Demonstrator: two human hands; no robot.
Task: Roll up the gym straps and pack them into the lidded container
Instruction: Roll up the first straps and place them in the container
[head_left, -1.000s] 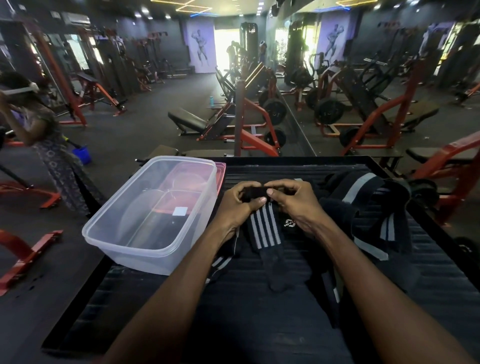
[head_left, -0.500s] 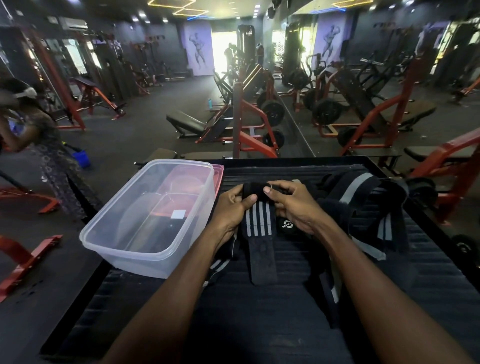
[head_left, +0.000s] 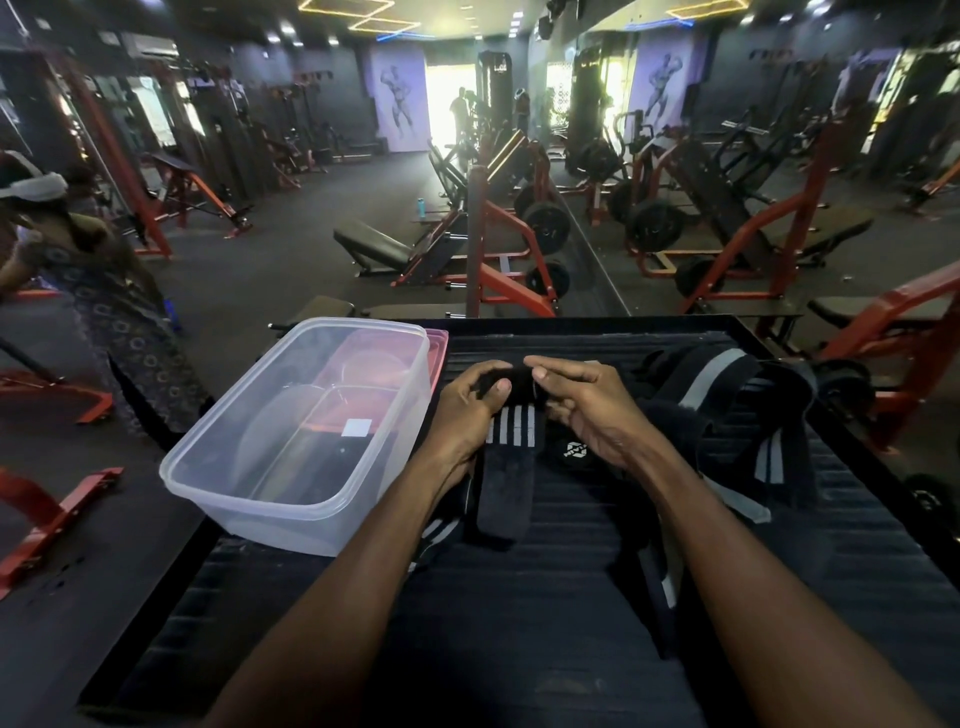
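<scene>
A black gym strap with white stripes (head_left: 510, 467) lies on the black ribbed platform (head_left: 519, 623), its far end rolled into a small coil. My left hand (head_left: 462, 415) and my right hand (head_left: 587, 410) both pinch that coil from either side. The strap's loose black tail hangs toward me below the hands. A heap of other black straps with grey stripes (head_left: 737, 415) lies to the right of my right hand. The clear plastic container (head_left: 291, 499) stands open and empty to the left, with its pink lid (head_left: 439, 348) under its far side.
A person (head_left: 98, 306) stands at the left on the gym floor. Red and black weight machines (head_left: 498, 244) fill the room beyond the platform. A mirror wall runs along the right.
The roll at the strap's far end has grown and the loose tail toward me has become shorter. Both hands stay at the coil, turning it.
</scene>
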